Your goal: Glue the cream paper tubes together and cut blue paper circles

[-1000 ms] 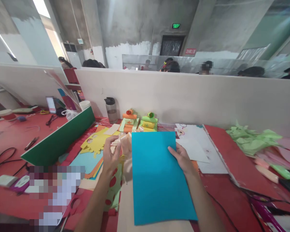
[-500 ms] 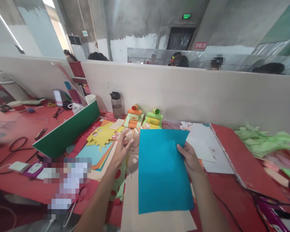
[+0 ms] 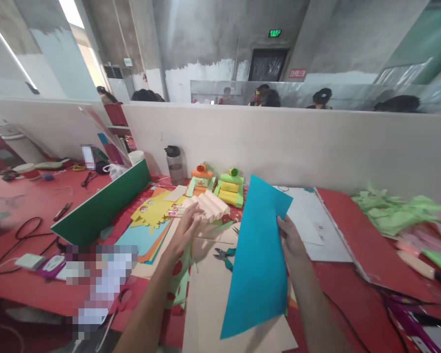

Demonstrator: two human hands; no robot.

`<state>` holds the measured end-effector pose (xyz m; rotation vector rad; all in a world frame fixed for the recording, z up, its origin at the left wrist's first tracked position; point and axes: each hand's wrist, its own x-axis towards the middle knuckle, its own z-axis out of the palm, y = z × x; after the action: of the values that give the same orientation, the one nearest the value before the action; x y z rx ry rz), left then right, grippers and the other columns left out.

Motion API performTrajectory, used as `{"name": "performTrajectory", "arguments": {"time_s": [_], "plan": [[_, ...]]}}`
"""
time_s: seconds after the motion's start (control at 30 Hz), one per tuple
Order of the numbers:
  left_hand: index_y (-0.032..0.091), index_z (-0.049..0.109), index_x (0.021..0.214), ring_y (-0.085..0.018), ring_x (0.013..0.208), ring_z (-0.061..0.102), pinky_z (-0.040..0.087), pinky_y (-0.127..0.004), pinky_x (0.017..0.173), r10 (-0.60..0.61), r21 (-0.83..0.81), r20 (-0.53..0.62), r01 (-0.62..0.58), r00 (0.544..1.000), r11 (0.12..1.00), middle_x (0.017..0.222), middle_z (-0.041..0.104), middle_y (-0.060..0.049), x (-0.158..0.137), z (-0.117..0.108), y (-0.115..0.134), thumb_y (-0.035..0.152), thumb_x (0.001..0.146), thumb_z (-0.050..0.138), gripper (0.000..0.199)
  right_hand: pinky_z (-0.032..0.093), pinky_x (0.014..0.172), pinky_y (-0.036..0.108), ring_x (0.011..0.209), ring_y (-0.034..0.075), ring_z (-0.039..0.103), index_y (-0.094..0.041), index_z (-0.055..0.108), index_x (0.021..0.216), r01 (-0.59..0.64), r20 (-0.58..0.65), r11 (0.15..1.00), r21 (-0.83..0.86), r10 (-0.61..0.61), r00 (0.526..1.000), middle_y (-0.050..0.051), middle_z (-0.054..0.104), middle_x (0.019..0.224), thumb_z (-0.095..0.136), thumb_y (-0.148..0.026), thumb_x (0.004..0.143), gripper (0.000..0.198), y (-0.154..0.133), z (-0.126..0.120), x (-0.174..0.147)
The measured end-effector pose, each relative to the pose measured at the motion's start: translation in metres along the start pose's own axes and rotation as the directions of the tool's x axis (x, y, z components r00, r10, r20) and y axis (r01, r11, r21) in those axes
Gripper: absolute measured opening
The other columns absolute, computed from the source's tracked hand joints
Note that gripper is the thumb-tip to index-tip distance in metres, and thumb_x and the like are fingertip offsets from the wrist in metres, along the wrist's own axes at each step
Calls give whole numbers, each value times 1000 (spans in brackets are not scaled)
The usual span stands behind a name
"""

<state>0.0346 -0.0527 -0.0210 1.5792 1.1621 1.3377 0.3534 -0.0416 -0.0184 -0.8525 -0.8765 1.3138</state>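
My right hand [image 3: 292,235] grips a blue sheet of paper [image 3: 259,260] by its right edge, the thumb on its front. The sheet is tilted above a beige sheet [image 3: 208,299]. My left hand [image 3: 187,223] is open, fingers apart, at the left end of several cream paper rolls [image 3: 209,205]; whether it touches them I cannot tell. A small pink-and-clear item [image 3: 176,211] lies beside its fingertips. Pliers [image 3: 225,256] with dark teal handles rest on the beige sheet, partly covered by the blue one. Behind the rolls stand an orange-green paper model [image 3: 201,182] and a green-yellow one [image 3: 231,187].
Coloured paper sheets [image 3: 143,240] and a yellow cut-out [image 3: 156,208] lie to the left, near a green board [image 3: 103,203]. A water bottle [image 3: 174,164] stands by the white partition [image 3: 297,147]. White papers [image 3: 330,240] and crumpled green tissue [image 3: 397,211] are at the right.
The blue sheet has swung right and tilted in my right hand, uncovering the pliers and more of the cream rolls. My left hand stays near the rolls, shifted slightly left.
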Motion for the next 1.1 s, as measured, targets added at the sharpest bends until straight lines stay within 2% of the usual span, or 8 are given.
{"name": "performTrajectory", "arguments": {"time_s": [0.17, 0.27, 0.5, 0.6, 0.67, 0.87, 0.97, 1.1], "plan": [[24, 70, 111, -31, 145, 36, 22, -47, 121, 3, 37, -181, 4, 983, 999, 141, 56, -13, 9, -4, -25, 41, 88, 67, 30, 61, 86, 43, 100, 30, 74, -26, 66, 128, 1, -14, 1000, -15, -1, 1000, 8, 74, 121, 77, -45, 80, 52, -4, -1, 0], [25, 71, 109, -32, 149, 27, 18, -50, 122, 28, 73, -216, -12, 976, 997, 146, 52, -13, 11, -8, -34, 36, 83, 72, 28, 61, 82, 44, 96, 30, 74, -25, 64, 129, -2, -19, 999, -38, 1, 1000, 9, 75, 119, 78, -46, 80, 55, -5, -1, 1], [25, 69, 113, -33, 141, 40, 25, -50, 118, -2, 109, -188, 23, 982, 994, 139, 56, -13, 10, -9, -39, 31, 80, 73, 34, 60, 83, 44, 103, 31, 70, -29, 50, 140, -54, -37, 969, -243, 46, 998, 11, 69, 127, 82, -47, 74, 76, -9, 9, -1], [25, 67, 115, -32, 134, 47, 32, -48, 114, -32, 101, -204, 53, 978, 993, 135, 58, -12, 10, -9, -38, 30, 79, 71, 37, 59, 86, 44, 112, 32, 67, -33, 35, 150, -29, 28, 942, -335, 41, 999, 11, 64, 136, 81, -47, 75, 89, -8, 14, -2], [25, 65, 118, -31, 129, 51, 37, -46, 109, -79, 48, -232, 93, 969, 995, 132, 60, -11, 11, -9, -36, 28, 76, 71, 42, 58, 88, 45, 116, 32, 65, -34, 32, 152, 3, 99, 925, -379, 37, 994, 11, 60, 140, 77, -47, 79, 86, -7, 14, -2], [31, 52, 133, -24, 99, 65, 55, -34, 77, -316, -341, -304, 207, 899, 917, 123, 60, -9, 12, -10, -31, 26, 73, 70, 63, 52, 98, 43, 123, 31, 59, -28, 60, 133, 52, 139, 771, -635, 48, 989, 9, 58, 143, 64, -47, 88, 50, -8, 0, 0], [29, 48, 134, -18, 84, 65, 55, -30, 70, -383, -499, -376, 164, 844, 851, 106, 62, -5, 16, -12, -30, 25, 71, 72, 68, 53, 97, 43, 119, 30, 62, -27, 64, 130, 58, 191, 724, -688, 103, 976, 7, 65, 134, 61, -45, 89, 45, -12, -2, -2], [27, 47, 131, -16, 82, 65, 54, -26, 68, -416, -613, -451, 64, 790, 787, 104, 63, -4, 21, -17, -29, 22, 68, 75, 70, 47, 106, 46, 126, 32, 59, -25, 69, 127, 127, 300, 655, -745, 160, 940, 8, 64, 137, 60, -41, 89, 42, -11, 5, -4]]}}
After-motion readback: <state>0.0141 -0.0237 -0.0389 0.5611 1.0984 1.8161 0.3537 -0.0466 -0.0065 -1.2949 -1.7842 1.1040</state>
